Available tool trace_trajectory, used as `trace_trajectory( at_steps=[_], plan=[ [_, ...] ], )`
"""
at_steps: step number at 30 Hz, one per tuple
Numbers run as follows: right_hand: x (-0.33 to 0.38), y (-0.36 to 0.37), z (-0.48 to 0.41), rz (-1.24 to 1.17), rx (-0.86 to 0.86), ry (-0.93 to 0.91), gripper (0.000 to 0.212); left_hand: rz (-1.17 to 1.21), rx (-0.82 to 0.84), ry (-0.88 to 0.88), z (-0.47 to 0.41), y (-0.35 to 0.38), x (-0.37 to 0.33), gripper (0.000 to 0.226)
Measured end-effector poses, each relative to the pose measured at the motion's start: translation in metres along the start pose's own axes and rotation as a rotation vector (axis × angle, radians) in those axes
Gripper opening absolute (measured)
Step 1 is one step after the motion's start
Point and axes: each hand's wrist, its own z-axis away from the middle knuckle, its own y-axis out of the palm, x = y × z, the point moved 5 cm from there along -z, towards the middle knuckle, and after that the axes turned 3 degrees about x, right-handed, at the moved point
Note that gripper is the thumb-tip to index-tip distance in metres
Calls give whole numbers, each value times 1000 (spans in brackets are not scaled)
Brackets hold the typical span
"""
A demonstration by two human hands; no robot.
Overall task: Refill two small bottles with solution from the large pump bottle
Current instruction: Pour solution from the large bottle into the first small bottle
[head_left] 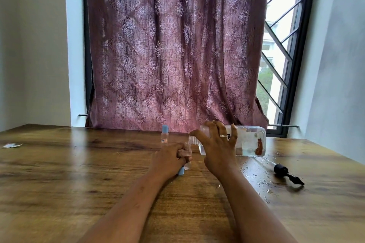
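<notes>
My right hand [216, 147] grips the large clear bottle [246, 141], tipped on its side with its threaded neck pointing left, right over the mouth of a small clear bottle [187, 157]. My left hand [169, 159] is wrapped around that small bottle, holding it upright on the wooden table [79, 173]. A blue cap [181, 170] shows under my left hand. A second small bottle [164, 136] with a blue cap stands behind, near the curtain. The black pump head [287, 173] with its tube lies on the table to the right.
Drops of liquid are scattered on the table [256, 175] near the pump head. A small scrap of wrapper [11, 145] lies at the far left. A purple curtain [173, 55] hangs over the window behind the table, walls on both sides.
</notes>
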Motion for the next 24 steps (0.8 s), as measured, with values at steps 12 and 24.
trace_trajectory(
  at_steps=[12, 24],
  plan=[
    [1, -1, 1, -2, -14, -2, 84, -21, -12, 8, 0, -2, 1, 36],
    [1, -1, 1, -13, 2, -9, 85, 8, -9, -16, 0, -1, 2, 38]
  ],
)
